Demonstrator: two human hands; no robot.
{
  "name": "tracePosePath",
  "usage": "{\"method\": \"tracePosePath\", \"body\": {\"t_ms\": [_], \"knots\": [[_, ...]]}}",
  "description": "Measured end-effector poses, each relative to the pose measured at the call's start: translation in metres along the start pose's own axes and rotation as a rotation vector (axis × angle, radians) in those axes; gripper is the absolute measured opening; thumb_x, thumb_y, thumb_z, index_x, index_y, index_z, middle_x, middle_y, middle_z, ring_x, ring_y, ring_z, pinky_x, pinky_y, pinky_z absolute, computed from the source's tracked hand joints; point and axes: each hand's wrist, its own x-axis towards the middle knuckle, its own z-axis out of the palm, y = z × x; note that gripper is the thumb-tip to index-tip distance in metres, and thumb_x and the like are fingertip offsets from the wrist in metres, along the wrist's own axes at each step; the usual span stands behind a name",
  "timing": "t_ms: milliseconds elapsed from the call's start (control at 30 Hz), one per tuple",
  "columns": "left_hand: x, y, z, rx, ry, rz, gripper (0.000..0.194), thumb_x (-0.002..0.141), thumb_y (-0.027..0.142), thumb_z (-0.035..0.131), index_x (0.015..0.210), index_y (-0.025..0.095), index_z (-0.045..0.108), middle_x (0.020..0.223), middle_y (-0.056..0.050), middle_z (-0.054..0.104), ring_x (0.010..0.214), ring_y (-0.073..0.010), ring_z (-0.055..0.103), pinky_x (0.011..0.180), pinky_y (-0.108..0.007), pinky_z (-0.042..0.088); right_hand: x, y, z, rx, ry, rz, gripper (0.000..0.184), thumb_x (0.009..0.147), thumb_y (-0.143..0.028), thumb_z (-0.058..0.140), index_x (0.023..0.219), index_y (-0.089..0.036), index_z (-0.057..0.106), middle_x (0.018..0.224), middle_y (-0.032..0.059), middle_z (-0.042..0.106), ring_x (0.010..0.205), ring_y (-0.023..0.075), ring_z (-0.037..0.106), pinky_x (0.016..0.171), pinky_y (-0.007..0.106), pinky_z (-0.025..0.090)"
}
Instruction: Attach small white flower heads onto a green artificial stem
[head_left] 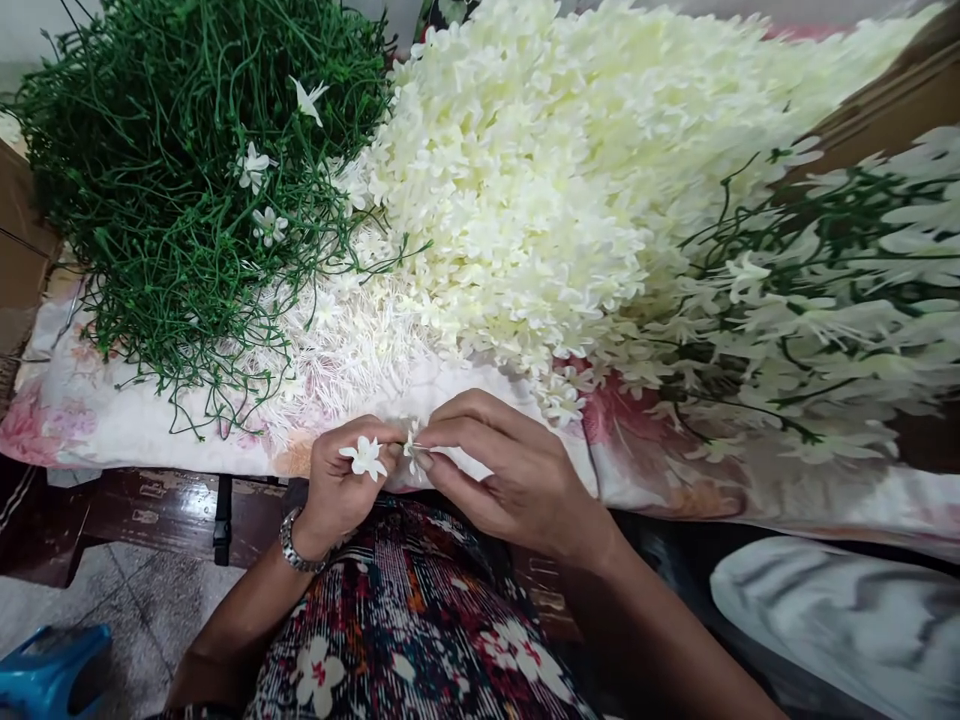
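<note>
Two small white fabric flowers sit at the near centre, both in the person's hands. One flower (364,457), five flat matte petals, is pinched in the left hand (341,490), fingers curled narrow around it. Second flower (412,445), partly hidden, is nipped between thumb and fingertips of the right hand (502,470), fingers closed tight on it; the two hands meet, fingertips touching. Metal link watch (296,548) on the left wrist. Just beyond the hands, a flat patch of thin white plastic spikes (337,355). Far left, a tangled mound of wiry green plastic stems (187,190), a few white blooms stuck in it. Far centre, a big heap of cream petal flowers (555,170), soft and frilly. Right, finished sprays (817,310) of white blooms on green stems, blurred. All lie on a floral printed cloth (105,420) over a dark wooden table edge (157,505). Cardboard box (26,240) far left, blue plastic item (49,670) on speckled floor near left. Patterned dress (420,630) in the lap.
</note>
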Motion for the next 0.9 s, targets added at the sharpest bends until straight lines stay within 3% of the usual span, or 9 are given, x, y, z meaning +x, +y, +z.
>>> {"method": "tracePosePath", "body": {"t_ms": [133,333,600,900], "knots": [[0.001,0.001,-0.001,0.036,-0.011,0.012,0.011,0.075,0.015,0.052,0.072,0.014,0.063,0.057,0.001,0.048,0.051,-0.0070,0.042,0.046,-0.020,0.034,0.000,0.001,0.002,0.002,-0.010,0.010,0.011,0.072,-0.009,0.051,0.081,-0.015,0.055,0.073,0.0041,0.055,0.070,0.0116,0.050,0.062,0.026,0.045],[0.000,0.000,0.000,0.198,-0.044,0.183,0.015,0.069,0.004,0.051,0.074,0.014,0.061,0.061,0.000,0.053,0.055,-0.0082,0.046,0.050,-0.021,0.036,-0.003,0.002,0.003,0.062,-0.067,0.131,0.010,0.074,-0.008,0.049,0.079,-0.014,0.056,0.073,0.0036,0.054,0.068,0.0096,0.050,0.061,0.024,0.044],[-0.006,-0.007,0.002,0.371,-0.019,0.297,0.021,0.064,0.003,0.045,0.076,0.013,0.058,0.059,0.000,0.047,0.053,-0.0089,0.041,0.048,-0.023,0.033,-0.005,0.003,0.006,0.046,-0.056,0.137,0.011,0.075,-0.007,0.047,0.078,-0.016,0.054,0.071,0.0023,0.054,0.066,0.0086,0.051,0.058,0.022,0.043],[-0.007,-0.012,0.005,0.390,0.065,0.302,0.025,0.059,0.002,0.040,0.074,0.014,0.055,0.057,0.001,0.046,0.051,-0.0089,0.040,0.047,-0.023,0.032,-0.008,0.006,0.019,0.018,-0.002,0.144,0.010,0.074,-0.006,0.047,0.076,-0.015,0.048,0.070,0.0019,0.052,0.065,0.0085,0.049,0.057,0.022,0.042]]}}
